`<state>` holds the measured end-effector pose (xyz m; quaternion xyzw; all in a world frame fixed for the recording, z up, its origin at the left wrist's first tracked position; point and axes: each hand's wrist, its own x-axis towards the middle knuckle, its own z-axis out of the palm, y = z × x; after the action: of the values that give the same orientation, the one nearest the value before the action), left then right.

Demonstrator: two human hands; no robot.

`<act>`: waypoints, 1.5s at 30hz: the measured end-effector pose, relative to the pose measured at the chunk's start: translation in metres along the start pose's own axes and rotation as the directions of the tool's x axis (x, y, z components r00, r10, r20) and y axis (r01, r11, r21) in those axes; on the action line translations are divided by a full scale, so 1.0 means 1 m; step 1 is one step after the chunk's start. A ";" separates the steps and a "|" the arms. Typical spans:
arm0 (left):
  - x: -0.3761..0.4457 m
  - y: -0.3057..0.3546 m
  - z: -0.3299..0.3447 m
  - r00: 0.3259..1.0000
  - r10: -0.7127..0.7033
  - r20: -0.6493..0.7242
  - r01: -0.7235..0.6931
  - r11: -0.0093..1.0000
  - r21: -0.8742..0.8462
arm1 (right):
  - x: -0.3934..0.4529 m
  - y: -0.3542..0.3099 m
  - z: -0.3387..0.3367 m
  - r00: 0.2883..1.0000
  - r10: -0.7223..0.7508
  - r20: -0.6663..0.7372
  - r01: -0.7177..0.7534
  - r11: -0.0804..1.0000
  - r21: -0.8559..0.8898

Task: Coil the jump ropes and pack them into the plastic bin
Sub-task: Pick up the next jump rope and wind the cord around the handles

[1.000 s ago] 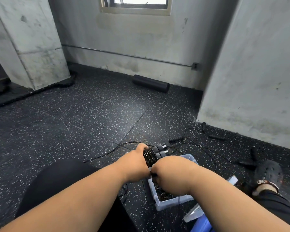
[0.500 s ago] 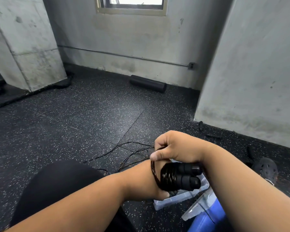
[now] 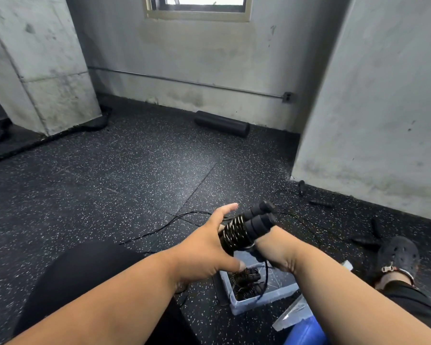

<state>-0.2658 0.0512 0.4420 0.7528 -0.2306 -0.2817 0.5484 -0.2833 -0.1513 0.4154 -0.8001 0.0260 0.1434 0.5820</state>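
Two handles of coiled jump rope (image 3: pixel 244 230) gripped in right hand (image 3: pixel 276 252), left hand (image 3: pixel 204 247) fingers spread alongside.

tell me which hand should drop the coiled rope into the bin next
Right, probably. The right hand grips the coiled rope just above the bin, while the left hand is open beside the coil.

Black jump rope (image 3: pixel 244 230) with glinting coils between the hands; pale blue-grey plastic bin (image 3: pixel 264 301) below them; black, white-speckled floor (image 3: pixel 135 175) beyond.
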 end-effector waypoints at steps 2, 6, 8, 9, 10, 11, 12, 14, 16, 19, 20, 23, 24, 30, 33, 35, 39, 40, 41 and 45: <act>0.003 0.003 -0.005 0.997 -0.009 -0.078 0.005 0.999 -0.053 | -0.001 0.000 0.010 1.000 0.004 0.004 -0.004 0.997 -0.077; 0.014 0.005 -0.027 0.949 -0.104 -0.297 0.100 0.995 -0.030 | -0.016 -0.010 0.020 1.000 -0.009 -0.009 0.004 0.896 -0.444; 0.021 -0.004 -0.042 0.919 -0.117 -0.376 0.174 0.977 0.121 | -0.028 -0.022 0.024 0.997 -0.057 0.045 0.073 0.802 -0.593; 0.023 -0.010 -0.045 0.915 -0.101 -0.390 0.203 0.952 0.230 | -0.034 -0.033 0.027 0.994 -0.079 0.078 0.111 0.755 -0.646; 0.025 -0.015 -0.042 0.917 -0.078 -0.391 0.220 0.917 0.334 | -0.038 -0.042 0.029 0.988 -0.107 0.113 0.156 0.689 -0.708; 0.027 -0.021 -0.038 0.921 -0.048 -0.386 0.224 0.877 0.425 | -0.042 -0.052 0.030 0.980 -0.133 0.146 0.197 0.596 -0.779; 0.028 -0.024 -0.031 0.930 -0.028 -0.367 0.218 0.846 0.487 | -0.046 -0.060 0.030 0.973 -0.144 0.179 0.228 0.509 -0.830; 0.028 -0.026 -0.017 0.962 -0.013 -0.273 0.174 0.800 0.574 | -0.052 -0.077 0.027 0.955 -0.152 0.254 0.295 0.431 -0.852; 0.024 -0.024 -0.006 0.998 0.013 -0.054 0.027 0.740 0.673 | -0.052 -0.091 0.017 0.941 -0.161 0.298 0.339 0.422 -0.841; 0.012 -0.016 0.011 0.971 0.082 0.223 -0.213 0.713 0.668 | -0.040 -0.096 -0.003 0.949 -0.145 0.281 0.312 0.570 -0.760; 0.009 -0.014 0.017 0.958 0.109 0.264 -0.263 0.700 0.664 | -0.035 -0.092 -0.011 0.953 -0.149 0.264 0.296 0.645 -0.704; 0.005 -0.003 0.030 0.934 0.166 0.316 -0.339 0.687 0.642 | -0.022 -0.069 -0.034 0.971 -0.153 0.184 0.232 0.790 -0.567; 0.004 0.000 0.029 0.940 0.169 0.295 -0.322 0.720 0.614 | -0.019 -0.058 -0.038 0.977 -0.143 0.161 0.207 0.826 -0.523; 0.004 -0.001 0.008 0.998 0.054 0.045 -0.067 0.918 0.391 | -0.013 0.001 -0.040 0.990 -0.069 0.123 0.097 0.967 -0.234; 0.007 -0.004 0.003 0.998 0.025 0.064 -0.031 0.995 0.094 | -0.015 0.004 -0.018 0.996 -0.013 0.092 0.022 0.994 -0.104; 0.010 -0.009 0.003 0.997 0.026 0.072 -0.018 0.993 -0.120 | -0.013 0.007 -0.005 0.996 0.008 0.086 -0.004 0.999 -0.047; 0.016 -0.007 0.006 0.997 -0.055 0.062 0.076 0.909 -0.409 | -0.011 0.014 0.005 0.995 0.066 0.072 -0.061 0.996 -0.071; 0.016 -0.004 0.005 0.996 -0.076 0.053 0.092 0.878 -0.470 | -0.012 0.015 0.006 0.994 0.088 0.072 -0.082 0.993 -0.082; 0.016 -0.001 0.004 0.994 -0.100 0.037 0.105 0.847 -0.521 | -0.014 0.014 0.007 0.993 0.101 0.069 -0.096 0.993 -0.073; 0.019 0.003 -0.010 0.981 -0.185 -0.061 0.114 0.801 -0.588 | -0.028 -0.002 0.002 1.000 0.025 0.011 -0.026 0.994 0.102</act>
<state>-0.2450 0.0446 0.4441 0.5798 -0.0411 -0.3372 0.7406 -0.3100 -0.1518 0.4237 -0.7682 0.0408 0.1534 0.6203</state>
